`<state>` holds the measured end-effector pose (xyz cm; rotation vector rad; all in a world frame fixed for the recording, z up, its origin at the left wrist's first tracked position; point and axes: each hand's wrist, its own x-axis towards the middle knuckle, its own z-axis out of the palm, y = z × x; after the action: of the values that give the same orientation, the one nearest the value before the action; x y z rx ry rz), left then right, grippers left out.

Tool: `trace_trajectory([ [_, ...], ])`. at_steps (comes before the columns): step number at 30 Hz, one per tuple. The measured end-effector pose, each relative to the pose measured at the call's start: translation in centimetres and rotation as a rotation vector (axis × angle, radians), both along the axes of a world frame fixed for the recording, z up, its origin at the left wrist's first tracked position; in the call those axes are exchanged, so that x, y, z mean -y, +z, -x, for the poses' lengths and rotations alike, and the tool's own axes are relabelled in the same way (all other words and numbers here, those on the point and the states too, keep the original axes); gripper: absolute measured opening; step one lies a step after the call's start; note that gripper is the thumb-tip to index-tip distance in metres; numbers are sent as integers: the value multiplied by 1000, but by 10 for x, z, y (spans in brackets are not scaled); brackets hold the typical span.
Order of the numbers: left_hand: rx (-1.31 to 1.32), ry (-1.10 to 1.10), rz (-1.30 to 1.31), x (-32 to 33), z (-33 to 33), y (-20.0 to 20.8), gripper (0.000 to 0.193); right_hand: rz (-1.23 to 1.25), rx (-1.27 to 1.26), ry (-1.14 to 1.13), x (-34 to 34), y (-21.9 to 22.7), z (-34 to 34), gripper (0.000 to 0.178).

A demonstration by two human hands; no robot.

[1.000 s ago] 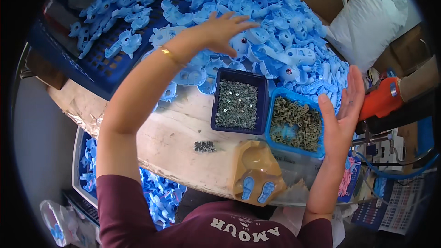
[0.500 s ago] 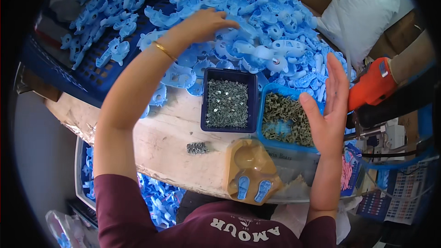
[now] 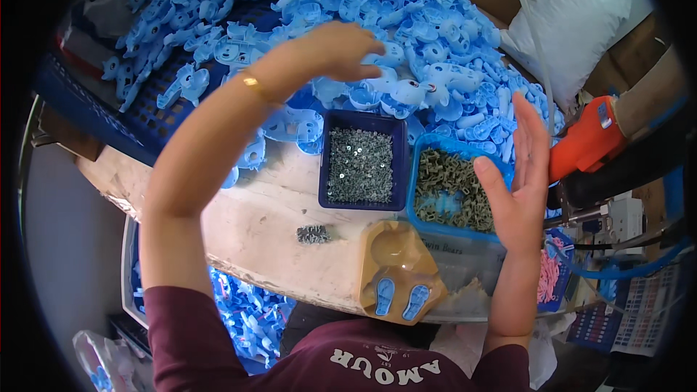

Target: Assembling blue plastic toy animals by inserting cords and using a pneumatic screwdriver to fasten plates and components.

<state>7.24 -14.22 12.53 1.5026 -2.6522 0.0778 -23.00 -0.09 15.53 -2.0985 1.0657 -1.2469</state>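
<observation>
Fingers (image 3: 367, 44) of the left hand (image 3: 335, 52) curl with a gap by the thumb, and I can't tell if they hold anything; the right hand (image 3: 528, 192) is flat, thumb wide, holding nothing. One hard tug could make the loose blue heap (image 3: 454, 40) slide into the screw tray (image 3: 400, 165), at the left fingers' six o'clock. Near them, at four o'clock, lies a blue animal piece (image 3: 409, 91).

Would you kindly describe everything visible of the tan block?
The tan block looks like smooth, slightly glossy plastic or resin, with rounded hollows toward its far end. It lies hollow side up at the near edge of the pale table. Two sole-shaped blue pieces sit side by side in its near end. Neither the left hand nor the right hand touches it.
</observation>
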Motion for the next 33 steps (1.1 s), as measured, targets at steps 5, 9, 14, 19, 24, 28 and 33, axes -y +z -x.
trace_trajectory([
  [5, -7, -40, -172, 86, 90, -58, 50, 20, -94, 33, 3, -5, -4, 76],
  [9, 109, 270, -381, 101, 91, -69, 63, 14, -107, 65, 7, -6, -1, 74],
  [14, 245, 334, -340, 78, 51, -34, 78, 123, -154, -43, 11, -7, 11, 68],
  [19, 438, 518, -414, 31, -27, 13, 80, 133, -104, -39, 12, -7, 25, 69],
  [24, 577, 548, -444, -11, -37, 49, 51, 121, -104, -34, 11, -9, 31, 69],
  [28, 422, 428, 196, 23, 0, 29, 28, 109, -94, 7, 4, -4, 27, 69],
  [33, -109, 252, 45, 64, 166, -45, 67, 24, -66, 48, 4, -6, 25, 76],
])
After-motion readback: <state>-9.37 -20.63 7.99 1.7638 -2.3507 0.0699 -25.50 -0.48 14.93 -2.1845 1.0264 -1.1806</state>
